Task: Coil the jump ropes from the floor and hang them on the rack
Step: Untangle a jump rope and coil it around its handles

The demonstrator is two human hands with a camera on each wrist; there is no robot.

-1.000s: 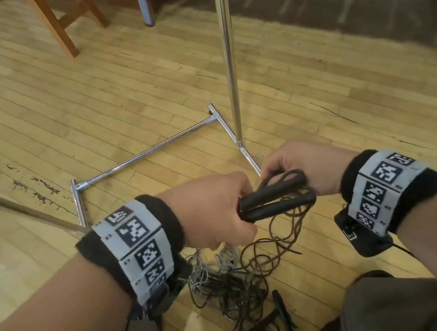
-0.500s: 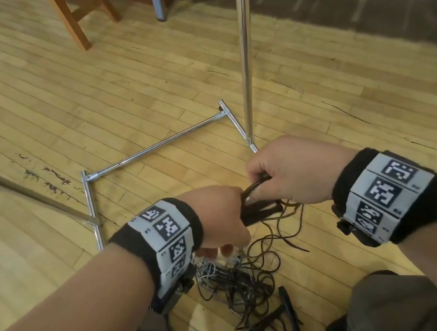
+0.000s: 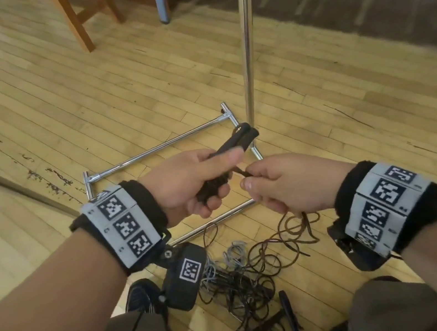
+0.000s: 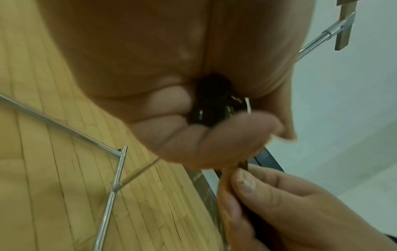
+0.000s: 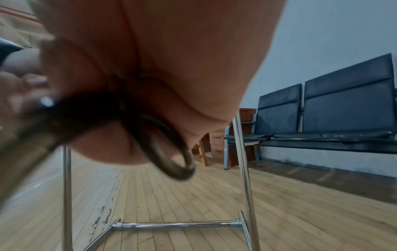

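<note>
Both hands are busy — left hand grips the black handles, right hand pinches the brown rope.

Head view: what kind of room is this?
Probably a gym or activity hall, though unconfirmed: a worn wooden strip floor, jump ropes piled on it beside a chrome rack, and a row of dark waiting-room seats along the wall.
</note>
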